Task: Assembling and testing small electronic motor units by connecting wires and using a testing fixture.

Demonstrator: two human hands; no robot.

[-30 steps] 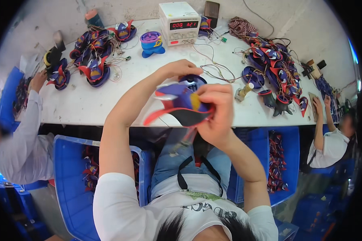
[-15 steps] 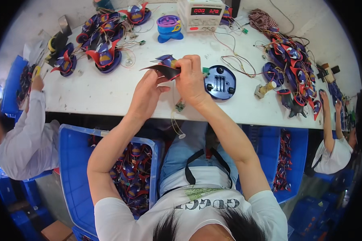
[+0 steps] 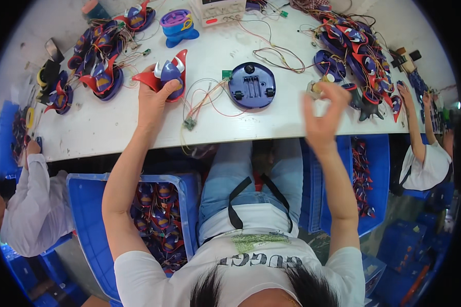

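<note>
My left hand (image 3: 155, 100) grips a red and blue toy shell (image 3: 168, 75) with white horns, resting it on the white table (image 3: 112, 128) left of centre. Thin wires (image 3: 205, 100) run from it to a small circuit board (image 3: 189, 124) and a round blue base (image 3: 251, 86) with an open battery bay. My right hand (image 3: 322, 115) is blurred, lifted at the table's right front, fingers apart and holding nothing. A small pale part (image 3: 316, 88) lies just beyond its fingertips.
Heaps of red and blue toy shells lie at the left (image 3: 100, 64) and right (image 3: 353, 53). A white power supply (image 3: 217, 9) and a purple toy (image 3: 178, 24) stand at the back. Blue crates of parts (image 3: 87, 215) (image 3: 376, 169) flank my legs. Co-workers sit at left (image 3: 30, 204) and right (image 3: 420, 163).
My left hand has carried the toy shell leftward and down onto the table. My right hand has let go of it and swung right toward the small pale part.
</note>
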